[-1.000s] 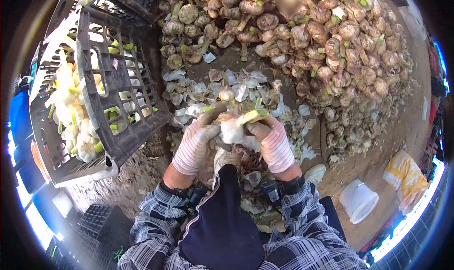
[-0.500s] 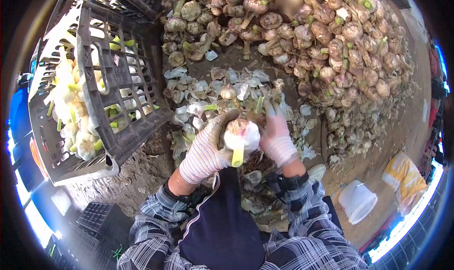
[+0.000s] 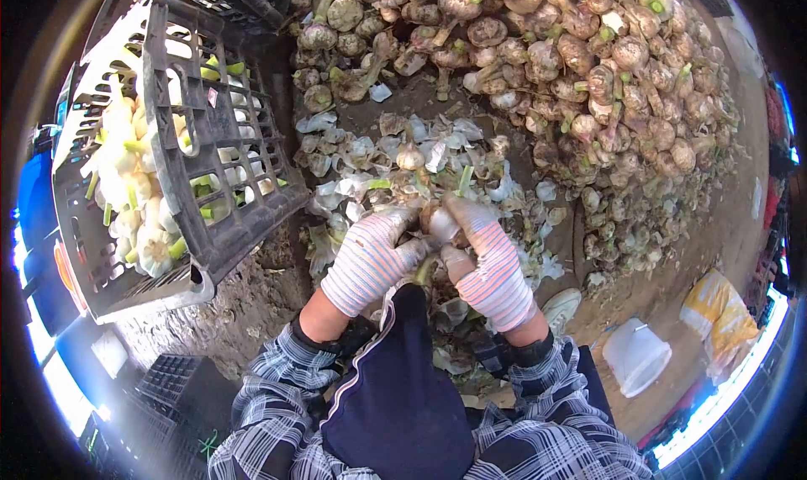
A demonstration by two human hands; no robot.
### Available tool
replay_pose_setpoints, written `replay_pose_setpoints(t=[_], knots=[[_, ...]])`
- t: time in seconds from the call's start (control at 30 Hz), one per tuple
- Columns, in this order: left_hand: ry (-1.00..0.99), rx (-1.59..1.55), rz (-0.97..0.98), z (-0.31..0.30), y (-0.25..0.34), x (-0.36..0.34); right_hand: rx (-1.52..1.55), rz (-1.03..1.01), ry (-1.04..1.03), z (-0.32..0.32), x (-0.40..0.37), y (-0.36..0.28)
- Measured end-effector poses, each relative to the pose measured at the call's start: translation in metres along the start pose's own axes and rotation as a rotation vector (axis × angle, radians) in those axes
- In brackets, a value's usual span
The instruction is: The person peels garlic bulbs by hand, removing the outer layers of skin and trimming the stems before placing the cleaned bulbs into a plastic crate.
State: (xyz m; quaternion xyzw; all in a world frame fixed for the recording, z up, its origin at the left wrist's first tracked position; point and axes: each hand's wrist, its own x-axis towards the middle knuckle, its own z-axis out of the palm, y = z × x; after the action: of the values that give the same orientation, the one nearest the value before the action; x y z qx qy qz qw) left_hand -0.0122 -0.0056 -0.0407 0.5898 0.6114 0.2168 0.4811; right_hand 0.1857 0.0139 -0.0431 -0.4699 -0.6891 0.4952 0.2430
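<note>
Between my two gloved hands is a garlic bulb (image 3: 441, 225), partly white and partly covered by fingers, with a green stem stub pointing down toward my lap. My left hand (image 3: 370, 257), in a striped knit glove, is closed around its left side. On the other side my right hand (image 3: 490, 264), gloved alike, has its thumb and fingers pressed against the bulb. Below and beyond the hands lies a litter of papery garlic skins (image 3: 336, 152), with a small garlic bulb (image 3: 409, 156) resting on it.
A large heap of unpeeled garlic (image 3: 605, 76) spreads at the back and right. To the left stands a black plastic crate (image 3: 214, 135) holding pale cleaned bulbs with green stubs. A white bucket (image 3: 636, 358) and a yellow-white sack (image 3: 719, 316) are at the lower right.
My right hand has moved in from beside the bulb and now grips it. The bulb has turned and sits more hidden between both hands.
</note>
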Motion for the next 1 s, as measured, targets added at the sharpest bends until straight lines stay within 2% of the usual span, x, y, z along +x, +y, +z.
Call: replay_pose_setpoints(t=[0.07, 0.17, 0.27, 0.37, 0.4, 0.47, 0.5, 0.6, 0.63, 0.73, 0.8, 0.83, 0.93, 1.0], knots=[[-0.026, 0.169, 0.045, 0.005, -0.006, 0.002, -0.073, -0.068, 0.026, 0.003, 0.002, -0.003], [0.083, 0.301, 0.084, 0.01, -0.006, -0.002, -0.09, -0.061, 0.053, 0.004, 0.001, -0.012], [0.217, 0.247, 0.157, 0.007, 0.0, 0.001, -0.018, -0.008, 0.071, 0.008, 0.0, -0.01], [0.165, -0.084, -0.178, 0.009, -0.014, 0.002, 0.218, 0.114, 0.125, 0.016, -0.004, -0.009], [0.152, -0.182, -0.215, 0.006, -0.012, 0.001, 0.318, 0.165, 0.149, 0.017, -0.006, -0.008], [0.117, -0.38, -0.292, -0.001, -0.003, -0.005, 0.166, 0.145, 0.089, 0.011, -0.004, -0.007], [0.001, -0.302, -0.202, -0.005, -0.008, -0.003, 0.092, 0.133, 0.059, 0.008, -0.002, -0.008], [-0.068, -0.091, -0.05, -0.011, 0.002, 0.002, -0.158, -0.107, 0.001, 0.005, 0.003, -0.012], [0.015, -0.002, 0.017, -0.004, -0.004, 0.004, -0.181, -0.129, -0.013, 0.004, 0.004, -0.014], [0.004, 0.136, 0.003, -0.002, -0.007, 0.003, -0.223, -0.177, -0.03, 0.001, 0.006, -0.015], [0.074, 0.076, -0.013, 0.004, -0.012, 0.001, -0.208, -0.182, -0.017, 0.001, 0.005, -0.014], [0.108, 0.046, -0.019, 0.006, -0.014, 0.001, -0.054, -0.089, -0.005, 0.004, 0.002, -0.009], [0.153, -0.741, -0.439, 0.005, -0.011, 0.008, 0.332, 0.14, 0.031, 0.014, -0.01, -0.002], [0.24, -1.047, -0.48, 0.007, -0.008, 0.006, 0.491, 0.233, 0.052, 0.021, -0.013, -0.006]])
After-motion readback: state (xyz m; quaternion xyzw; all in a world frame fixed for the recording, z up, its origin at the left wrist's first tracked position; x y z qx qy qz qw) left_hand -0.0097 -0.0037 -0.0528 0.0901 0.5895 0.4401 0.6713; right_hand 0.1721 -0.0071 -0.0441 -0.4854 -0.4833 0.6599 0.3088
